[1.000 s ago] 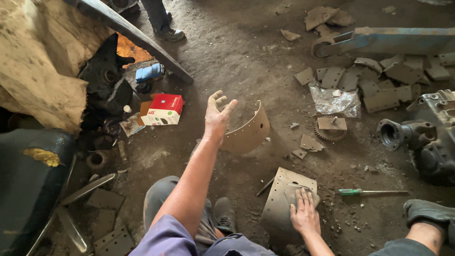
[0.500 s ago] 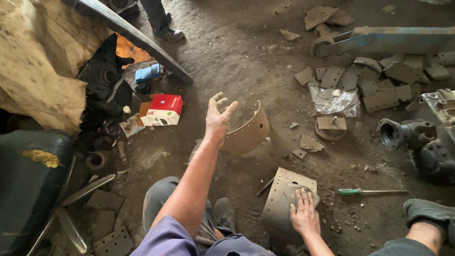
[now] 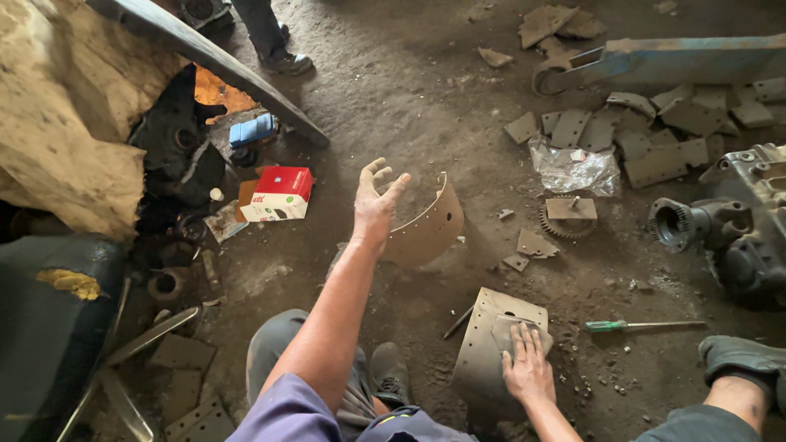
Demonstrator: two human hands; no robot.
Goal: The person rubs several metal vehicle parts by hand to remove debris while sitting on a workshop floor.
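Note:
My left hand [image 3: 377, 199] is raised above the floor with its fingers spread, and it holds nothing. Just to its right a curved brown brake lining [image 3: 428, 228] stands on edge on the dirt. My right hand [image 3: 526, 366] presses flat on a small grey pad [image 3: 524, 330], which lies on a curved metal brake shoe [image 3: 490, 346] in front of me. My knees and a shoe show at the bottom.
A green-handled screwdriver [image 3: 637, 325] lies right of the brake shoe. A red and white box [image 3: 278, 194] sits to the left. Several flat lining pieces [image 3: 655, 139], a plastic bag [image 3: 575, 169], a gear [image 3: 566, 218] and a machine casting [image 3: 733, 225] lie at right. Another person's foot [image 3: 282, 51] stands beyond.

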